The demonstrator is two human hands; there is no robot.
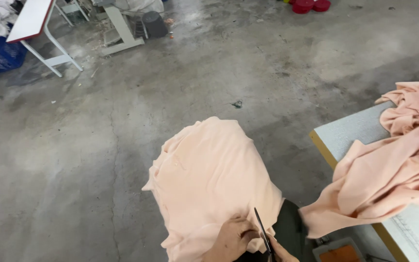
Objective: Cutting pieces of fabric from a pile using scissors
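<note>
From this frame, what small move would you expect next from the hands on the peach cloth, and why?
Probably a short snip at the cloth's edge: the left hand pinches the peach fabric draped over the lap, and thin scissors in the right hand lie against it.

I have one view only, from the camera worn on the person's head. It looks steeply down and forward over the lap onto the concrete floor (122,145). The hands (248,240) sit very near, cut by the bottom edge. The counter (350,133) enters at the right edge, close by. The far floor and a white table (30,19) fill the top.
</note>
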